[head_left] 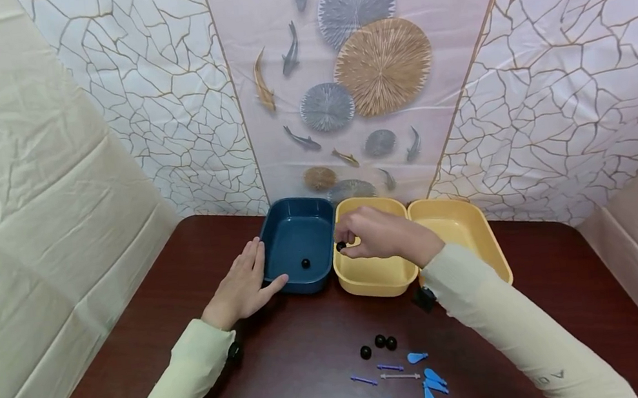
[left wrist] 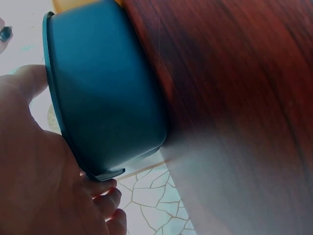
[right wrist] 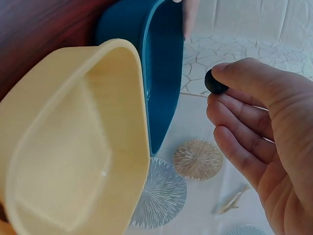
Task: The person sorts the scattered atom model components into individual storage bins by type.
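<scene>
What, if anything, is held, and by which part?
Right hand pinches a small glossy black ball by its sides; left hand holds nothing, just touching the blue rectangular plastic bin.

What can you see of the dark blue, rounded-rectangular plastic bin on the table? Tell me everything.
The dark blue, plastic-looking bin is open-topped and round-cornered, with smooth walls and a thin rim. It stands upright on the reddish-brown table, leftmost of three bins, close beside a yellow, rounded, plastic-looking bin. Inside, one small, round, black ball lies toward the near end. The person's left hand touches the bin's left side, thumb at the near rim.
</scene>
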A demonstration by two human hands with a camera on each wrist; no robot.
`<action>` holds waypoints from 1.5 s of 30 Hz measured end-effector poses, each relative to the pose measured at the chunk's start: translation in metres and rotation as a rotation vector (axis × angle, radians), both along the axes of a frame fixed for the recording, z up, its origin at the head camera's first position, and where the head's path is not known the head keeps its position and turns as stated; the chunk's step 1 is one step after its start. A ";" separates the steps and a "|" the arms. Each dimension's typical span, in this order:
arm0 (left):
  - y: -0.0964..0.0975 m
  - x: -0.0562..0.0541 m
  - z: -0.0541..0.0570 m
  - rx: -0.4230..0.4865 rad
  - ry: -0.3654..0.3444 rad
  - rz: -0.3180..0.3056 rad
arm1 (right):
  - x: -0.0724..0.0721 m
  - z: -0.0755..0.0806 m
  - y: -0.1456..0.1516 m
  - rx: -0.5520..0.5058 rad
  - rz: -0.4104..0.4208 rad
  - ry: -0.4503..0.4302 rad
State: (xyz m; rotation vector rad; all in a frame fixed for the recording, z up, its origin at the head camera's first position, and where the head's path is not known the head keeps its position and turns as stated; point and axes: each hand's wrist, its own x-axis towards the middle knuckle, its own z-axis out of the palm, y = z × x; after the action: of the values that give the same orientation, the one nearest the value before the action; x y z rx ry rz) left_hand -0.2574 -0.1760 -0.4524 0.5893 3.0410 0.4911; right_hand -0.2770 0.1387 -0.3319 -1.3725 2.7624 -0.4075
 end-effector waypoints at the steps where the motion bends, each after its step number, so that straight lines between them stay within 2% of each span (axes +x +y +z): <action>1: 0.000 0.000 0.000 0.001 0.001 0.001 | -0.003 -0.001 -0.002 -0.003 -0.001 -0.004; 8: 0.000 -0.001 0.000 -0.008 0.005 0.001 | -0.022 -0.010 -0.016 -0.020 -0.008 0.000; 13: 0.000 -0.001 0.000 -0.015 -0.009 0.007 | -0.033 -0.019 -0.026 -0.034 -0.029 -0.035; 25: 0.001 -0.001 0.001 -0.024 -0.024 0.008 | -0.055 -0.052 -0.043 -0.024 -0.105 -0.103; 36: 0.000 -0.002 -0.001 -0.026 -0.020 0.015 | -0.064 -0.073 -0.058 0.035 -0.110 -0.123; 45: 0.001 0.000 0.001 -0.021 -0.018 0.006 | -0.066 -0.081 -0.062 0.106 -0.136 -0.108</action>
State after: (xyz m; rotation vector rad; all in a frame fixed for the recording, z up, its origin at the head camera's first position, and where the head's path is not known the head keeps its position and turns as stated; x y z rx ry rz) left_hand -0.2577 -0.1747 -0.4515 0.5719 3.0282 0.4610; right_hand -0.3432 0.0771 -0.4131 -1.1095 2.7535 -0.3236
